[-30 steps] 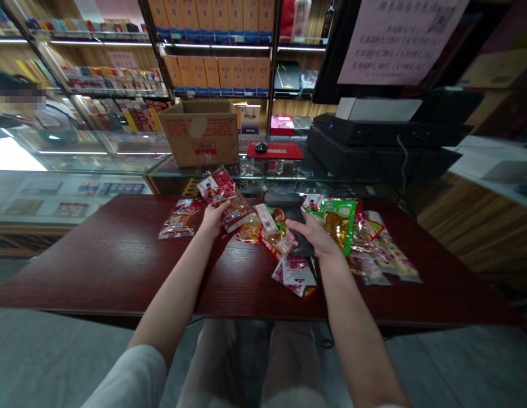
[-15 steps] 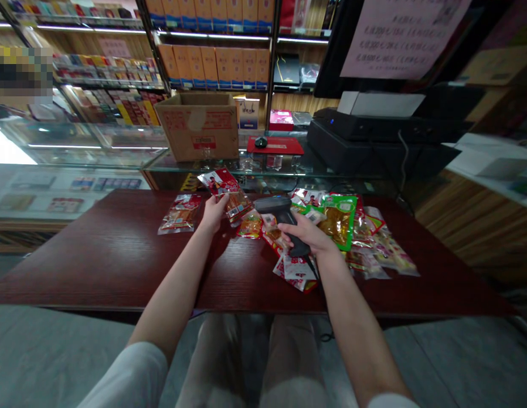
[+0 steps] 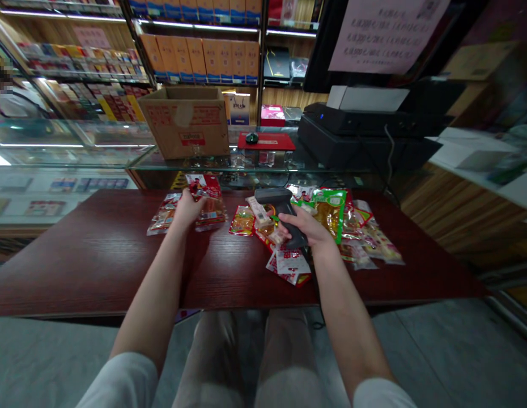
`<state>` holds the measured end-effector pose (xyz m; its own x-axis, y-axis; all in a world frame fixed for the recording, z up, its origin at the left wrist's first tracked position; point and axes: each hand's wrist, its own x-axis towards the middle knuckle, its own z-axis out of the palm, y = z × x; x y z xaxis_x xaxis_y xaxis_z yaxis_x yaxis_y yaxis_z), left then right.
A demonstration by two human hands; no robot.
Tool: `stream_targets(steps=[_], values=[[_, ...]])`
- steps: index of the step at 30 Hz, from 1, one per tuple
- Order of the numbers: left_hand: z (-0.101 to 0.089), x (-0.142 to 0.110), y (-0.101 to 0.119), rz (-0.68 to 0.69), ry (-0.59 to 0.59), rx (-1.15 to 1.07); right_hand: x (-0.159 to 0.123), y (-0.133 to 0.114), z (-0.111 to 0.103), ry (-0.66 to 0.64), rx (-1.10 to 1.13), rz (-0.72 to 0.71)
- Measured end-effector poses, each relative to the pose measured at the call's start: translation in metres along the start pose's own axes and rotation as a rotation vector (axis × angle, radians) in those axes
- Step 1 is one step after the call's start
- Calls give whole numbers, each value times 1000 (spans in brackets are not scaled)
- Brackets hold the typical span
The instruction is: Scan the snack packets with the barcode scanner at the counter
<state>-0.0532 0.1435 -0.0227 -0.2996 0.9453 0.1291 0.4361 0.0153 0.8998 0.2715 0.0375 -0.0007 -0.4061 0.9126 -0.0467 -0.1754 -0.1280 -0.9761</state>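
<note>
My left hand (image 3: 189,208) is closed on the left side of a red snack packet (image 3: 211,203), which is at the left of the table. Beside it, partly behind my hand, lies another red and clear snack packet (image 3: 164,214). My right hand (image 3: 305,225) is wrapped round the handle of a black barcode scanner (image 3: 277,198), its head pointing left. Under and around the scanner are several snack packets, among them a small orange-red packet (image 3: 243,220), a green-edged packet (image 3: 331,211) and white-and-red packets (image 3: 292,264).
An open cardboard box (image 3: 187,127) stands on the glass counter behind the dark red table (image 3: 97,255). A mouse (image 3: 252,137) rests on a red mat (image 3: 280,141). Black checkout equipment (image 3: 352,136) stands at the right, with a cable hanging down. Stocked shelves line the back.
My left hand has moved left with the red packet, bringing it down beside the other packet and away from the scanner. The scanner stays in my right hand over the packets.
</note>
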Motion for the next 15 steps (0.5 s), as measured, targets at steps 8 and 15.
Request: stream_targets(steps=[8,15], values=[[-41,-31,-16,266,40,889,3,3,2,22,-19,-30],[-40,-36,-43,384,-325,1101,0,2,-1,44,-4,-14]])
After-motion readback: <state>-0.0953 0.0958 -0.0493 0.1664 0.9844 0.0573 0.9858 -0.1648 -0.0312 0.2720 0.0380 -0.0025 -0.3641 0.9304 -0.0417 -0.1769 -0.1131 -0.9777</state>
